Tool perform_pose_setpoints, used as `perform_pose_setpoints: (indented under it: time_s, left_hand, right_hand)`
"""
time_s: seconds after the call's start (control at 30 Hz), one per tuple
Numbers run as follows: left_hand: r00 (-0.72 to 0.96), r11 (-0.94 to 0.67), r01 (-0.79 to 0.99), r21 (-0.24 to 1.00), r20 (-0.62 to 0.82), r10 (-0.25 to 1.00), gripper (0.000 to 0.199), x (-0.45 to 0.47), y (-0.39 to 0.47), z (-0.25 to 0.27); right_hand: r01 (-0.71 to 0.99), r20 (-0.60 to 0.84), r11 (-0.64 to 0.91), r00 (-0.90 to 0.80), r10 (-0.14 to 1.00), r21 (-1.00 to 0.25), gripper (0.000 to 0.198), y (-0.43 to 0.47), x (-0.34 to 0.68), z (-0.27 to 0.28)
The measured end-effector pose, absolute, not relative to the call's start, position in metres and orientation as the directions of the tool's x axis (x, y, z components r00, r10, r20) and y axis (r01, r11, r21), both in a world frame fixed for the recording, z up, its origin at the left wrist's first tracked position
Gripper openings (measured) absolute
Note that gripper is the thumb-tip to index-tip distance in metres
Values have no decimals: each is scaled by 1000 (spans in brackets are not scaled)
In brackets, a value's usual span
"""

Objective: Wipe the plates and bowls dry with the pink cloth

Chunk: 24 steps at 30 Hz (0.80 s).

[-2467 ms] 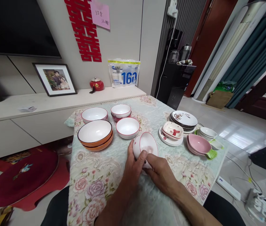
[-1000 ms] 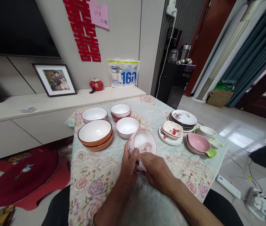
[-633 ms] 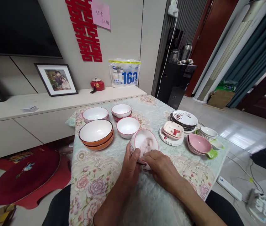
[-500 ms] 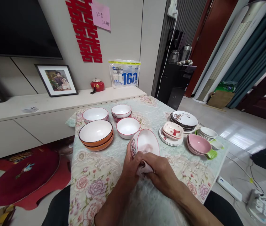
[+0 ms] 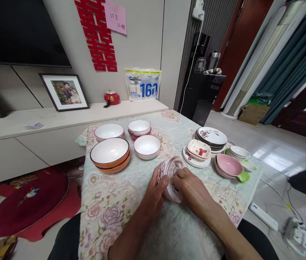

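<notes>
My left hand (image 5: 155, 189) grips a white bowl (image 5: 173, 195) by its left side, thumb over the red rim. The bowl is tilted with its opening toward my right hand, and a red pattern decorates its outside. Inside it, my right hand (image 5: 187, 182) presses a pale pink cloth (image 5: 176, 165) against the inner wall, the fingers curled round the cloth. Just beyond stands another white bowl (image 5: 147, 145) with a red rim. Behind that is a small stack of bowls (image 5: 139, 127), and to the left are two orange bowls (image 5: 110, 151) nested together.
A red-rimmed bowl (image 5: 109, 131) stands at the back left of the flowered tablecloth (image 5: 109, 202). On the right are dark-edged plates (image 5: 212, 136), small bear dishes (image 5: 199, 148), pink bowls (image 5: 229, 166) and small white bowls (image 5: 239, 152). A power strip (image 5: 263, 216) lies beyond the table's right edge.
The held bowl has moved slightly right and nearer, and its opening has turned rightward. My right hand with the cloth has gone from the near rim to inside the bowl.
</notes>
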<state>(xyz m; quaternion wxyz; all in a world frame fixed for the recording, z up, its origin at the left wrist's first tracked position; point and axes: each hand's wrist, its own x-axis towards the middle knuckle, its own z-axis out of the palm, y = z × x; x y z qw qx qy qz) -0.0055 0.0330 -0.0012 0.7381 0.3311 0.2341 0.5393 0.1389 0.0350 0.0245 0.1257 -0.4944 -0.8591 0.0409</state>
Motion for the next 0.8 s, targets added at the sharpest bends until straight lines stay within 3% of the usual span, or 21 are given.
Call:
perform_pose_setpoints:
  time_s: [0.13,0.23,0.33,0.43,0.5,0.6,0.7,0.8]
  left_hand:
    - [425,277,-633,723,25,905,60,-7,29,-3]
    - [472,344,-616,708,-18,881,54,-7,27,-1]
    - [431,332,-634,699,-38,902,52,-7,26,2]
    - [371,282,-643,712,-32,928,53,-4,27,3]
    - [329,233,-632,739,-17,944,57,-3,28,1]
    - [258,179,-625,760,-15,966,61,-2,29,-3]
    - [254,206,-646,735,-47,966,48,-2,29,-6]
    - [277,248,-660,709,-77,958,36,-4,29,-7]
  right_hand:
    - [648,324,646,-559,763,-403,19,36,131,25]
    - [537,426,711,-570,703,-454,18,40,134,29]
    - [663,368,626,-508,779,-409,18,44,137,27]
    - [835,226,455,-401,888,-309,18,44,137,20]
    - [869,126,382,-361,924,-315,17,40,136,19]
    - [750,68,379,-411,909,-542,18,35,134,26]
    - [488,107,340,-444,890,-804,28,34,133,35]
    - [380,167,378,-483,860,-844,33,37,133,38]
